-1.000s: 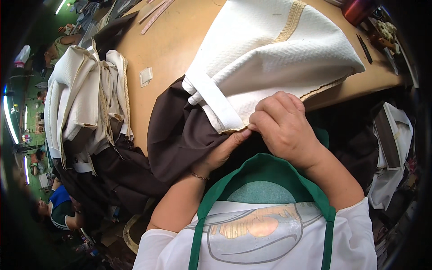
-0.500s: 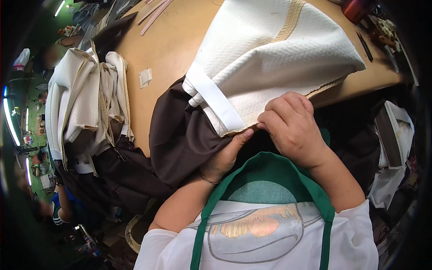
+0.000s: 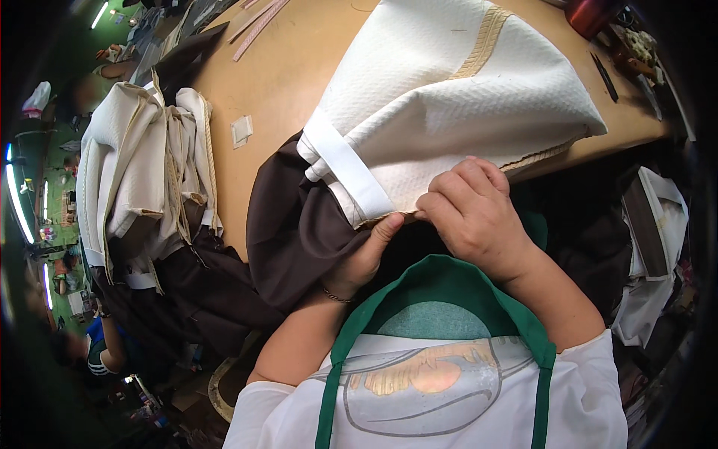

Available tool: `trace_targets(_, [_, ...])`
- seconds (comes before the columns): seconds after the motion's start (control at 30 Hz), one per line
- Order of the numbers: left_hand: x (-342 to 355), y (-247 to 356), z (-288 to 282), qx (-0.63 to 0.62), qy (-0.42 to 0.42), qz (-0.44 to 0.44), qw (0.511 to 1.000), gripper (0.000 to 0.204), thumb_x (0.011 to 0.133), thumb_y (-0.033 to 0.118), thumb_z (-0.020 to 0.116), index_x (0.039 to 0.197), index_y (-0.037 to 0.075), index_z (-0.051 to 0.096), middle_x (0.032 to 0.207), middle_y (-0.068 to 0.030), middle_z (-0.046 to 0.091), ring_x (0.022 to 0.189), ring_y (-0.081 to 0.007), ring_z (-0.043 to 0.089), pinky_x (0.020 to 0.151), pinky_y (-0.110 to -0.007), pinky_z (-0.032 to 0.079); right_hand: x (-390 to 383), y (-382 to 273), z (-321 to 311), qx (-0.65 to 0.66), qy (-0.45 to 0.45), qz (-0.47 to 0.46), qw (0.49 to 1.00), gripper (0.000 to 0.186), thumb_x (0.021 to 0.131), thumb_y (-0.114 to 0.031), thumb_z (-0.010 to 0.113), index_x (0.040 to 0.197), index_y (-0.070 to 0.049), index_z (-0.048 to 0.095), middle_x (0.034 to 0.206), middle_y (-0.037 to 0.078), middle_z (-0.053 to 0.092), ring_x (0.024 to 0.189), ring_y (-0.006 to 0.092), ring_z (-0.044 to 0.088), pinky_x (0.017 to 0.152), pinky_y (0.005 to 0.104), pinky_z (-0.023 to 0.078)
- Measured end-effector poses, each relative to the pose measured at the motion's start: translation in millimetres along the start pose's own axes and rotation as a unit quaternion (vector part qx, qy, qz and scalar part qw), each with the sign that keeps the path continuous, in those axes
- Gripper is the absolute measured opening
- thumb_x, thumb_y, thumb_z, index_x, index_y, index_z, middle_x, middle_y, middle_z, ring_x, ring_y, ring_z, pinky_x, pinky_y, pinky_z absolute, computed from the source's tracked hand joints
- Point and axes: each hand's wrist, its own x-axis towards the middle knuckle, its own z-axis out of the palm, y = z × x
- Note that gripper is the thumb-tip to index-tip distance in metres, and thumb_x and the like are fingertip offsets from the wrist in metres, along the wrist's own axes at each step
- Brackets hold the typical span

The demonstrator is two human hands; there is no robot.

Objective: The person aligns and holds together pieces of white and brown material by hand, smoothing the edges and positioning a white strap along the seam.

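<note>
A white quilted fabric piece [image 3: 516, 97] with a tan stitched seam lies over the table edge in front of me. A white elastic band [image 3: 348, 161] crosses its near left corner, and dark brown fabric [image 3: 280, 224] joins it and hangs below. My left hand [image 3: 366, 258] is closed on the near hem by the band's end, thumb on top and its other fingers hidden under the cloth. Right beside it, my right hand [image 3: 471, 213] pinches the same hem with curled fingers.
More white and brown sewn pieces [image 3: 134, 165] are heaped at the left table edge. On the tan table [image 3: 292, 75] lie a small pale square packet [image 3: 241, 131], pink strips [image 3: 258, 30] and a dark slim tool [image 3: 604, 77]. A red container [image 3: 591, 16] stands far right; folded pieces [image 3: 654, 224] hang at right.
Both hands and the near hem have shifted a little to the left. The band's end has moved with them, and the grip on the hem stays.
</note>
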Motion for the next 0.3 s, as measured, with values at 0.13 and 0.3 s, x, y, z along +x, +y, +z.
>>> trace_targets(0.13, [-1.2,-7.9,-3.1,-0.132,-0.011,-0.106,0.985,0.031,0.081,0.010,0.064,0.108,-0.002,0.055,0.102,-0.0073,0.060,0.095,-0.0181,0.056,0.087,-0.028,0.042,-1.2,1.2,1.0,-0.001,-0.011,0.008,1.000,0.005,0.073,-0.016,0.051,0.069,-0.013,0.050,0.074,0.001,0.045,0.077,0.0177,0.048,0.086,0.0337,0.034])
trace_targets(0.3, [-0.2,-7.2,-5.3,-0.151,-0.008,-0.105,0.983,0.027,0.084,0.015,0.061,0.106,0.001,0.059,0.101,-0.0065,0.060,0.093,-0.0146,0.055,0.084,-0.026,0.043,1.6,4.9,2.6,0.006,-0.015,0.008,1.000,0.005,0.073,-0.017,0.051,0.070,-0.013,0.050,0.075,0.001,0.046,0.079,0.0186,0.048,0.086,0.0350,0.034])
